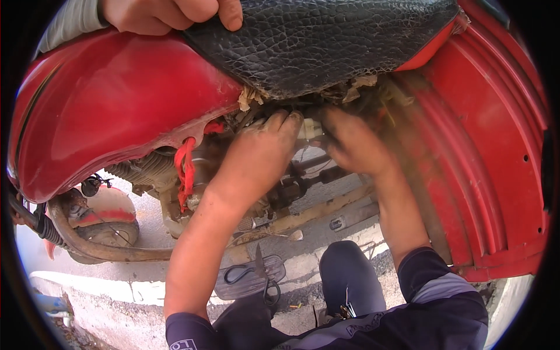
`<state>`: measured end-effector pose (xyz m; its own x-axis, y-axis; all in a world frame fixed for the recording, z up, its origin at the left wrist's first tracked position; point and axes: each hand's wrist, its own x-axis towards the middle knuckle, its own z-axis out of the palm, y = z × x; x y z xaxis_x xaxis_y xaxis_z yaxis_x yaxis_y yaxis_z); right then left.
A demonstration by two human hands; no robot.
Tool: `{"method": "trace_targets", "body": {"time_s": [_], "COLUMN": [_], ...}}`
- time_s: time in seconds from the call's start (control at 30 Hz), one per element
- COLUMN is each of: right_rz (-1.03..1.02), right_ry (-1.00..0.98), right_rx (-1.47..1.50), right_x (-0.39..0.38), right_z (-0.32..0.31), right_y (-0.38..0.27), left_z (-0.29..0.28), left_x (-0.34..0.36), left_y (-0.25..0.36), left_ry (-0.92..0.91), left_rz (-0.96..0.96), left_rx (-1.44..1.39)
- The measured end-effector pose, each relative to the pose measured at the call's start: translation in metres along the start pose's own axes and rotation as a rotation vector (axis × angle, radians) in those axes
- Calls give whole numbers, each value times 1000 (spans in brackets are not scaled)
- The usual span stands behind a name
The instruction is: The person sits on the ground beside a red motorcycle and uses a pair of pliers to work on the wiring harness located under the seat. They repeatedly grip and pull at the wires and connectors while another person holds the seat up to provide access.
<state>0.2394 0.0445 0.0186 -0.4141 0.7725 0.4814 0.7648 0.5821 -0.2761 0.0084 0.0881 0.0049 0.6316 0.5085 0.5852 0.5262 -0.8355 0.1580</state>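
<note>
Both of my hands reach in beneath the cracked black seat (315,46) of a red motor vehicle. My left hand (265,143) has its fingers curled together at the seat's lower edge; whatever they grip is hidden. Close to its right, my right hand (353,140) is bent inward with fingers closed, slightly blurred, and its fingertips are lost in the dark gap. A cream-coloured plastic-looking piece (310,129) shows between the two hands. I cannot make out whether either hand holds it. Torn brown lining (251,97) hangs from the seat edge.
Another person's hand (169,13) rests on the seat's upper left. A red tank (128,96), a finned engine (143,169) with a red strip (185,172), and a frame rail (309,216) surround the work. Scissors (263,274) lie on a grey pad (224,286) near my knees.
</note>
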Motion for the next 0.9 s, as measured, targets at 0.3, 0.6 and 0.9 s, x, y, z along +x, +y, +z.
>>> {"method": "trace_targets", "body": {"time_s": [0.3,0.6,0.9], "right_rz": [-133,92,-10], "right_ry": [233,196,164], "right_rx": [-10,195,136], "right_x": [4,0,1], "right_z": [9,10,12], "right_y": [-2,9,1], "left_z": [7,15,14], "left_x": [-2,1,-4], "left_y": [-7,11,4], "left_ry": [164,271,198], "left_rz": [33,-26,-29], "left_rx": [-189,-276,-211]}}
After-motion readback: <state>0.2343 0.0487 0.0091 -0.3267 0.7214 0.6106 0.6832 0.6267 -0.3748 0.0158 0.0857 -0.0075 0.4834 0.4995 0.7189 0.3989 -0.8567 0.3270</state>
